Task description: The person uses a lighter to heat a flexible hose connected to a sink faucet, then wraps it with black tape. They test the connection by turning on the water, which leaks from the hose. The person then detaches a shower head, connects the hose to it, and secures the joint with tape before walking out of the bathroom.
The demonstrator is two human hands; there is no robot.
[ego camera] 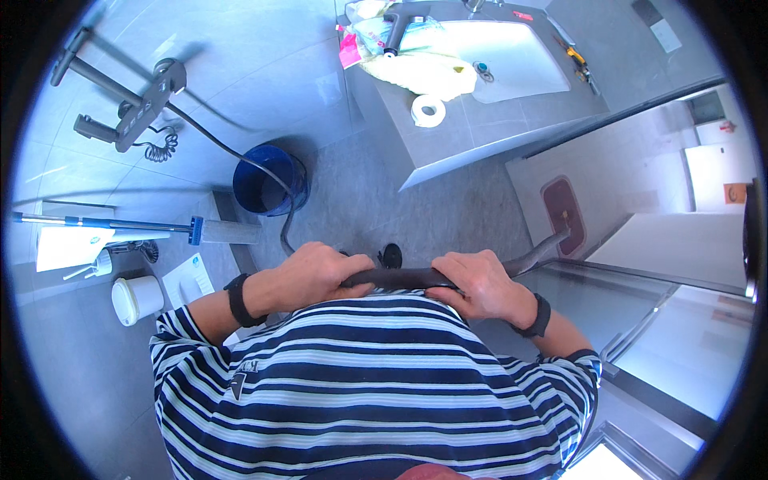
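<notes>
Both fists are closed around a dark, flexible tube or sleeve [408, 278] that lies across the front of the striped shirt. My left hand [329, 273] grips it at the left, and my right hand [477, 282] at the right, a short gap apart. To the right of my right hand the dark length runs on toward a reddish-brown mat [564, 210]. A thin dark hose [231, 150] comes down from the wall-mounted shower fixture [150, 105], passes over a blue bucket [270, 180] and goes behind my left hand. Whether it joins the held tube is hidden.
A grey counter [447, 141] with a white basin [516, 60] juts out ahead; a tape roll [428, 111], a yellow-green cloth or bag [414, 72] and a dark handheld tool [402, 30] lie there. At left are a blue-handled mop [120, 224] and a white tub [138, 300]. Glass panels stand at right.
</notes>
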